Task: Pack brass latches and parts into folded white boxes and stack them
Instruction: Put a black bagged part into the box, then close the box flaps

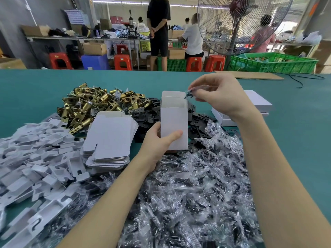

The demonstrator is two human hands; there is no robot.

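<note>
Holding upright box (174, 120), left hand (157, 138), right hand (217, 95) pinching packet (190, 93)

We see the left hand (157, 138) hold an upright open white box (174, 122) above the green table (35, 86), while the right hand (220, 97) pinches a small bag of dark parts (190, 93) at its top corner. Brass latches (93, 102) lie piled behind flat box blanks (111, 138).
</note>
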